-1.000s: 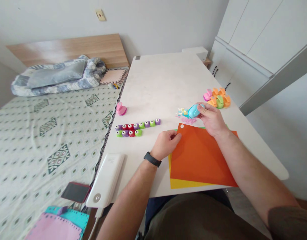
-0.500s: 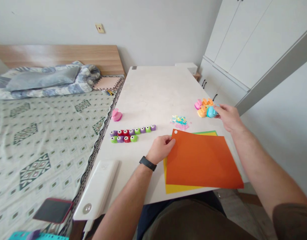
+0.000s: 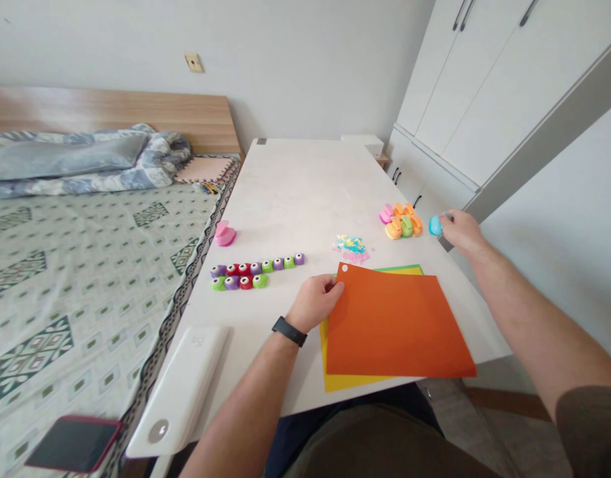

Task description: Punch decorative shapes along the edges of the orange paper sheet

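My right hand [image 3: 459,232] is closed around a light blue paper punch [image 3: 435,225] near the table's right edge, just right of a cluster of pink, orange and green punches [image 3: 401,222]. My left hand [image 3: 312,302] pinches the upper left corner of an orange paper sheet [image 3: 392,322] that has one small hole punched near that corner. The orange sheet lies on yellow and green sheets [image 3: 345,381]. A little pile of punched paper bits [image 3: 351,247] lies above the sheets.
Two rows of small purple, red and green punches [image 3: 255,271] and a pink punch [image 3: 225,234] lie left on the white table [image 3: 305,186]. A white box [image 3: 178,388] sits at the front left corner. A bed with a phone [image 3: 73,443] stands left, white cupboards right.
My right hand carried the blue punch from the pile of paper bits rightward, past the cluster of punches, to the table's right edge. My left hand stayed on the orange sheet's corner.
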### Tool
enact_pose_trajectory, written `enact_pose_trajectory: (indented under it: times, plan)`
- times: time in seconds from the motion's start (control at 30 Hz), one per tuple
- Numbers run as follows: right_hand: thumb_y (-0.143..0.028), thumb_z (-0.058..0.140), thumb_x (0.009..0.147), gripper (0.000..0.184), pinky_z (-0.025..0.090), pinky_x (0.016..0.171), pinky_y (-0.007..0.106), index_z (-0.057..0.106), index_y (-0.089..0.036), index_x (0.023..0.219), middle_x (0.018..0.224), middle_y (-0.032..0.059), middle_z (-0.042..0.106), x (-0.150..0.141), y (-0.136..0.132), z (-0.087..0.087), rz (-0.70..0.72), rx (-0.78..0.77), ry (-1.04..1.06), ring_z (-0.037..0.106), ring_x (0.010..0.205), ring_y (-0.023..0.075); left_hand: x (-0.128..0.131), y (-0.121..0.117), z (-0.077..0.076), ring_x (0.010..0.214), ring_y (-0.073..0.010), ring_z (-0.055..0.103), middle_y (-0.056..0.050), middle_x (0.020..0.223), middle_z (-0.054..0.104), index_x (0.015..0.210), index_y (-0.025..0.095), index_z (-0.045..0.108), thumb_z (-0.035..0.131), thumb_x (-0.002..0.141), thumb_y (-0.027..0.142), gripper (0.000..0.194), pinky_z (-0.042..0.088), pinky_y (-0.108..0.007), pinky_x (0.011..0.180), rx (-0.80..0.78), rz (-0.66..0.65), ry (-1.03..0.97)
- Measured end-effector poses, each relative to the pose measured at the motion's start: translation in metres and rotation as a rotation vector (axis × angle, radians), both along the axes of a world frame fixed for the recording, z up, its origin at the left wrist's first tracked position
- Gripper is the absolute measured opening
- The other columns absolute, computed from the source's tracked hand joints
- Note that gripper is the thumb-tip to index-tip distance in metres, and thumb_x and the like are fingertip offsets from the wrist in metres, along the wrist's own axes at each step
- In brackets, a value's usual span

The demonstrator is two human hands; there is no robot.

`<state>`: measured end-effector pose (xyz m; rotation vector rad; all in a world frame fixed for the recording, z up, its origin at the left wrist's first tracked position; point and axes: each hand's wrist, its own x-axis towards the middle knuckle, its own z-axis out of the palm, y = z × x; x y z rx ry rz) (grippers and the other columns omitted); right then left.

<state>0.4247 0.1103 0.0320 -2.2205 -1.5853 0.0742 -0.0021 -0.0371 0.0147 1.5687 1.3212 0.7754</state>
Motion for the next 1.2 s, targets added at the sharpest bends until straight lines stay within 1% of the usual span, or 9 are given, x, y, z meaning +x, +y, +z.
enact_pose_trajectory:
  times: [0.07, 0.13, 0.33, 0.47, 0.63, 0.8, 0.93, 1.07, 1.2]
  plan:
    - [-0.041, 0.048, 0.098, 0.043, 0.048, 0.090, 0.041, 0.071, -0.020, 0.127, 0.123, 0.0167, 0.073, 0.004, 0.013, 0.003, -0.033, 0.026, -0.037, 0.065, 0.110, 0.0321, 0.000, 0.000, 0.000, 0.060, -0.0148, 0.050, 0.001, 0.059, 0.055, 0.065, 0.018, 0.060, 0.061, 0.084, 0.047, 0.035, 0.035, -0.026, 0.055, -0.002, 0.007, 0.001]
    - [-0.039, 0.050, 0.098, 0.042, 0.047, 0.092, 0.040, 0.070, -0.020, 0.129, 0.126, 0.0161, 0.072, 0.005, 0.025, 0.006, -0.023, 0.031, -0.043, 0.065, 0.113, 0.0314, 0.001, 0.000, 0.001, 0.060, -0.0149, 0.050, 0.001, 0.058, 0.054, 0.064, 0.018, 0.059, 0.061, 0.084, 0.047, 0.035, 0.035, -0.026, 0.055, -0.005, 0.013, 0.001]
    - [-0.032, 0.051, 0.098, 0.040, 0.045, 0.097, 0.037, 0.070, -0.014, 0.129, 0.133, 0.0195, 0.068, 0.001, 0.062, 0.012, 0.028, -0.059, -0.046, 0.062, 0.117, 0.0291, 0.001, -0.001, 0.000, 0.060, -0.0150, 0.048, 0.001, 0.058, 0.053, 0.065, 0.018, 0.060, 0.060, 0.084, 0.048, 0.035, 0.033, -0.026, 0.055, -0.005, 0.006, -0.012]
    - [-0.030, 0.055, 0.096, 0.037, 0.044, 0.097, 0.035, 0.071, -0.012, 0.124, 0.131, 0.0187, 0.069, -0.008, 0.080, 0.008, 0.063, -0.107, -0.017, 0.062, 0.115, 0.0268, 0.000, 0.000, -0.002, 0.059, -0.0137, 0.046, 0.001, 0.060, 0.053, 0.066, 0.018, 0.059, 0.059, 0.086, 0.047, 0.036, 0.031, -0.026, 0.055, 0.015, -0.007, 0.007]
    - [-0.031, 0.061, 0.092, 0.032, 0.045, 0.095, 0.033, 0.074, -0.014, 0.116, 0.124, 0.0170, 0.072, -0.016, 0.095, -0.004, 0.072, -0.147, 0.034, 0.064, 0.109, 0.0253, -0.001, 0.001, -0.005, 0.060, -0.0125, 0.043, 0.002, 0.063, 0.052, 0.069, 0.017, 0.059, 0.054, 0.091, 0.046, 0.037, 0.027, -0.026, 0.057, 0.025, -0.033, 0.040]
    - [-0.027, 0.060, 0.094, 0.034, 0.045, 0.099, 0.035, 0.072, -0.012, 0.122, 0.133, 0.0191, 0.069, -0.017, 0.104, -0.012, 0.051, -0.154, 0.086, 0.063, 0.117, 0.0269, 0.000, 0.000, -0.005, 0.060, -0.0120, 0.042, 0.003, 0.063, 0.050, 0.068, 0.017, 0.056, 0.053, 0.092, 0.044, 0.036, 0.025, -0.026, 0.057, 0.028, -0.036, 0.044]
    - [-0.025, 0.062, 0.093, 0.035, 0.044, 0.103, 0.035, 0.071, -0.011, 0.125, 0.138, 0.0206, 0.066, -0.022, 0.104, -0.012, 0.030, -0.125, 0.142, 0.061, 0.126, 0.0269, -0.001, 0.001, -0.007, 0.061, -0.0120, 0.042, 0.003, 0.063, 0.050, 0.069, 0.017, 0.056, 0.053, 0.092, 0.044, 0.036, 0.026, -0.026, 0.057, 0.026, -0.047, 0.034]
    - [-0.030, 0.070, 0.091, 0.035, 0.047, 0.100, 0.034, 0.072, -0.011, 0.120, 0.128, 0.0212, 0.071, -0.033, 0.097, -0.010, 0.006, -0.093, 0.229, 0.064, 0.122, 0.0283, 0.000, 0.002, -0.010, 0.062, -0.0122, 0.042, 0.003, 0.064, 0.050, 0.071, 0.017, 0.058, 0.052, 0.093, 0.044, 0.035, 0.026, -0.027, 0.058, 0.016, -0.060, 0.059]
    - [-0.035, 0.072, 0.090, 0.033, 0.050, 0.094, 0.033, 0.074, -0.013, 0.113, 0.117, 0.0198, 0.075, -0.040, 0.089, -0.008, -0.009, -0.065, 0.340, 0.067, 0.112, 0.0283, 0.000, 0.002, -0.009, 0.063, -0.0120, 0.042, 0.003, 0.065, 0.048, 0.070, 0.017, 0.055, 0.052, 0.093, 0.042, 0.035, 0.026, -0.027, 0.059, 0.012, -0.054, 0.078]
